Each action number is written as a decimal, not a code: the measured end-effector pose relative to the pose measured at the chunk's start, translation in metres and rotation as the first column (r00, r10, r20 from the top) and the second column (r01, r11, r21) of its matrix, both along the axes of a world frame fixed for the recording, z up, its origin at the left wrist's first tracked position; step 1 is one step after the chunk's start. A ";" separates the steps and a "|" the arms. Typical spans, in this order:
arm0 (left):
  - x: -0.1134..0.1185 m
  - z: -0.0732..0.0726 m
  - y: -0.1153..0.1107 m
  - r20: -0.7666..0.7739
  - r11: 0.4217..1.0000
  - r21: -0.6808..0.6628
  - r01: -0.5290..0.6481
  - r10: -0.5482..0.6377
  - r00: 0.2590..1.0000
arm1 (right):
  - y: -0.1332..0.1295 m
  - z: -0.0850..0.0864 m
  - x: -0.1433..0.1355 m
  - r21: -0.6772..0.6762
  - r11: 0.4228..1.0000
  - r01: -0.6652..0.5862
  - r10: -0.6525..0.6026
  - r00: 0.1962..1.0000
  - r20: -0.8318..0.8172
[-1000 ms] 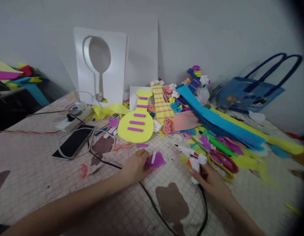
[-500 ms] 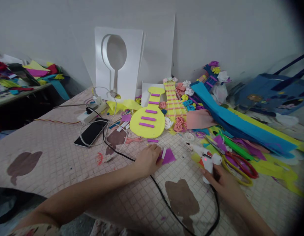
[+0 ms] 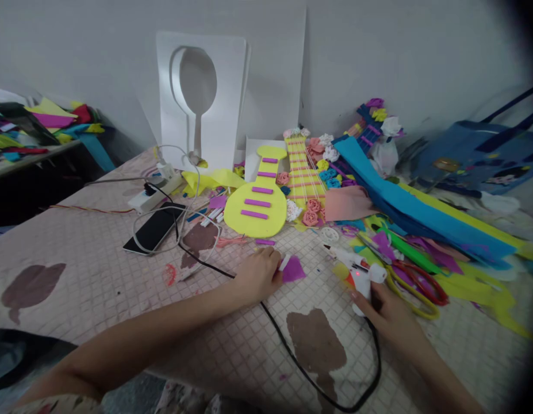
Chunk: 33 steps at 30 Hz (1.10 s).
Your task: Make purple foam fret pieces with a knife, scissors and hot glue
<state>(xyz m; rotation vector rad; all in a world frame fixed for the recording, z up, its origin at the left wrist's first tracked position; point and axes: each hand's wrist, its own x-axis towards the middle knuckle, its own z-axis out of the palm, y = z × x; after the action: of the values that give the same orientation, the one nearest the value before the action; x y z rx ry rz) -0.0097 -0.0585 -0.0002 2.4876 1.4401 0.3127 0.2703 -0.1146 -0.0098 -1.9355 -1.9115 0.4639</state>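
Observation:
My left hand (image 3: 258, 275) is closed at the table's middle, its fingertips pinching a short white strip (image 3: 285, 262) over a small purple paper piece (image 3: 294, 269). My right hand (image 3: 389, 313) grips a white glue gun (image 3: 361, 276) with a small red light on its body. Its dark nozzle points away to the left, apart from the purple paper. Beyond my left hand lies a yellow guitar-shaped cutout (image 3: 257, 221) crossed by several purple bars. A loose purple bar (image 3: 265, 242) sits just below the cutout.
A black cord (image 3: 280, 330) runs across the table under my left wrist. Red and yellow scissors (image 3: 415, 293) lie right of the glue gun. At left are a phone (image 3: 156, 230) and a power strip (image 3: 154, 195). A decorated yellow guitar (image 3: 301, 172) and blue paper (image 3: 404, 201) lie behind.
The whole view has shifted slightly, with things appearing a little further left and up. My hands keep the same hold, the left on the strip and the right on the glue gun.

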 end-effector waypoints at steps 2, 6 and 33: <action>-0.001 0.000 -0.001 0.018 1.000 0.000 0.002 -0.002 1.000 | 0.000 0.000 0.000 0.001 1.000 0.004 -0.004 1.000 0.002; -0.007 0.001 -0.005 0.063 0.999 0.001 0.033 -0.033 0.997 | -0.001 -0.004 0.003 0.007 1.000 0.002 -0.002 1.000 0.017; -0.025 -0.001 0.001 0.056 0.952 -0.020 0.306 -0.304 0.951 | -0.013 0.019 0.017 0.135 0.974 0.183 -0.212 0.943 0.256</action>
<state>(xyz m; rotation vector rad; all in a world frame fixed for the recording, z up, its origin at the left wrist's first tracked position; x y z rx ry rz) -0.0344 -0.0571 -0.0009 2.6062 1.0099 0.2902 0.2873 -0.1272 0.0095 -2.1786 -1.8255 0.0367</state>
